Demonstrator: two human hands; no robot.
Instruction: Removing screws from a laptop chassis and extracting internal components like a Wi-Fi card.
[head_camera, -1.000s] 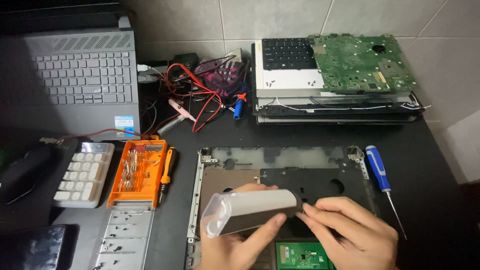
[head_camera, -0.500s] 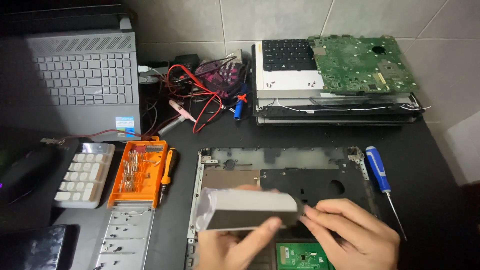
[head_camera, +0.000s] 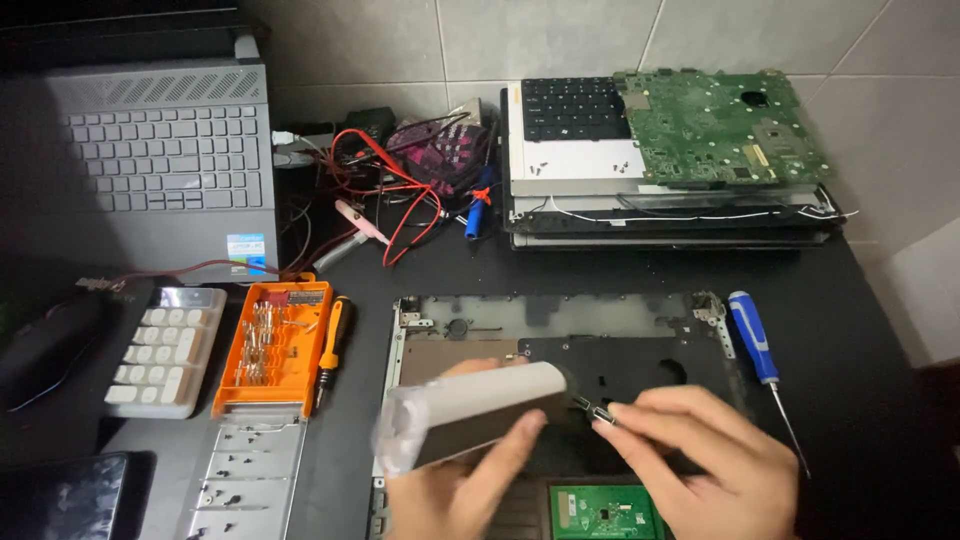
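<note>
Pale grey film sheet (head_camera: 470, 415), blurred and slightly curled, sits low in the middle of the view, lifted above the open laptop base frame (head_camera: 560, 330) on the dark table (head_camera: 880, 360). The left hand (head_camera: 450, 490) grips it from beneath, thumb pressed over its lower edge, fingers closed around it. The right hand (head_camera: 700, 465) is narrowed to a pinch, fingertips meeting at the sheet's right end on a small metal tab (head_camera: 597, 415); whether they clasp the tab or the sheet's corner cannot be told. Just below the hands lies a small green circuit board (head_camera: 603, 510).

Left of the frame, an orange screwdriver-bit case (head_camera: 270, 350) lies open with rows of metal bits in it, a black-and-orange driver (head_camera: 332, 345) alongside. Beyond it are a white number pad (head_camera: 165, 350) and a grey metal plate (head_camera: 245, 480) dotted with screws. A blue-handled screwdriver (head_camera: 755, 345) rests to the right of the frame.

Farther back, a grey laptop (head_camera: 160, 160) carries a small blue rectangular sticker (head_camera: 246, 250) near its front right corner. Red and black wires (head_camera: 400, 190) tangle in the centre, and a stack of laptop parts (head_camera: 660, 200) bears a green motherboard (head_camera: 725, 125).
</note>
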